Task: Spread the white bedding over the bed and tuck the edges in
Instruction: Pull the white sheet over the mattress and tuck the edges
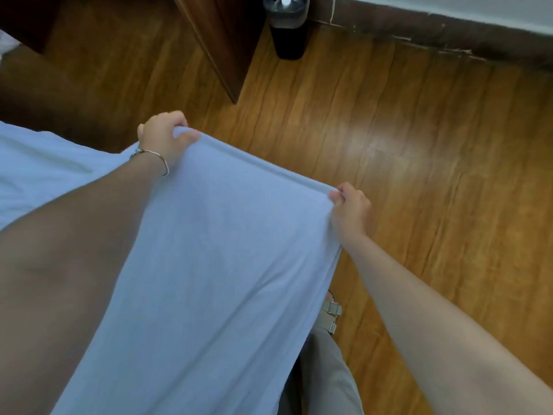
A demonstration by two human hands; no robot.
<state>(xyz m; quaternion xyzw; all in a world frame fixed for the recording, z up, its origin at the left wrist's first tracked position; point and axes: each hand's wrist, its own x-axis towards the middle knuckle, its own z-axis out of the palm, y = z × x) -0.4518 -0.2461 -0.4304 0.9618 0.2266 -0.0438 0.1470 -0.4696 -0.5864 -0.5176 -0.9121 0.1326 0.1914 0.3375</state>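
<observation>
The white bedding [209, 250] is stretched out in front of me, its hemmed edge running between my two hands above the wooden floor. My left hand [166, 136], with a thin bracelet on the wrist, grips the far end of that edge. My right hand [348, 209] pinches the near end of the same edge. More white bedding lies on the bed [39, 172] at the left. The sheet hides most of my legs.
A dark wooden furniture panel [221, 46] stands on the floor ahead. A black bin [287, 28] with a plastic bottle sits by the dark baseboard [449, 37]. My sandalled foot [330, 313] shows below the sheet. Wood floor [434, 175] spreads to the right.
</observation>
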